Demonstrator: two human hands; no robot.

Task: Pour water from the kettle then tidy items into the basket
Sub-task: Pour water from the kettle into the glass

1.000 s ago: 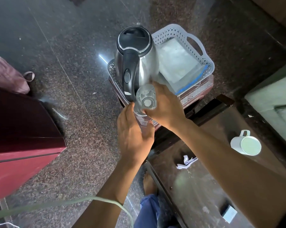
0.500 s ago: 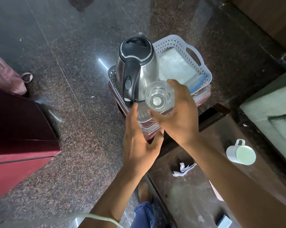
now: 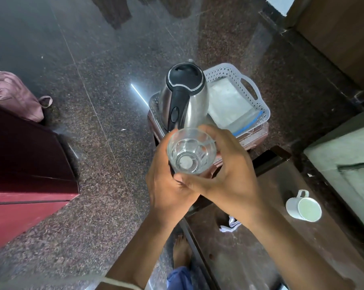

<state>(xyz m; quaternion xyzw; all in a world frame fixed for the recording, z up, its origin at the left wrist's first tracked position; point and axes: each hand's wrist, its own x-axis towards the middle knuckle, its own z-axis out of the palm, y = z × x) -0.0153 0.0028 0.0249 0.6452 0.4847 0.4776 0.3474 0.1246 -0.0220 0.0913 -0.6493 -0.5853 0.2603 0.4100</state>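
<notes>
A clear empty glass (image 3: 190, 152) is lifted upright near the frame's middle. My right hand (image 3: 231, 172) grips it, fingers curled round its far side and thumb below. My left hand (image 3: 166, 183) is against the glass's left side and base, fingers wrapped under it. Behind the glass, a steel kettle (image 3: 194, 101) with a black lid and handle stands in the left part of a white lattice basket (image 3: 250, 91). A clear zip bag with a blue seal (image 3: 229, 107) lies in the basket's right part.
The basket sits on a small reddish stool (image 3: 258, 132) on the dark granite floor. A dark table (image 3: 292, 237) at lower right carries a white mug (image 3: 303, 207) and a crumpled white scrap (image 3: 229, 226). A red cabinet (image 3: 20, 174) and pink bag (image 3: 13, 95) are at left.
The glass has risen out of the basket toward me in my right hand. My left hand has come up from below it and closed against its side.
</notes>
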